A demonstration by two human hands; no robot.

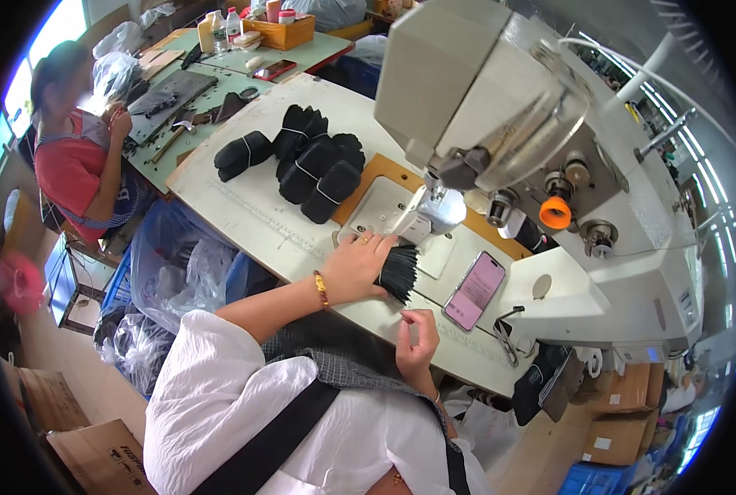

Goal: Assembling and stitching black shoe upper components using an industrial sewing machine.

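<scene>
My left hand (358,268) grips a thick stack of black fabric pieces (399,272) at the front of the sewing machine (467,107). The layers fan out on the stack's right side, just below the needle area. My right hand (417,338) is raised near the table's front edge, its fingers curled in toward the thumb. It stays apart from the stack, and whatever it may hold is too small to make out. Tied bundles of black pieces (310,165) lie beyond my left hand, beside the machine's tan wooden plate (376,171).
A phone with a lit pink screen (475,290) rests right of the stack, near small scissors (506,340). Clear plastic bags fill a blue crate (178,272) left of the table. A co-worker (83,157) sits at a green table (244,70) holding bottles and an orange box.
</scene>
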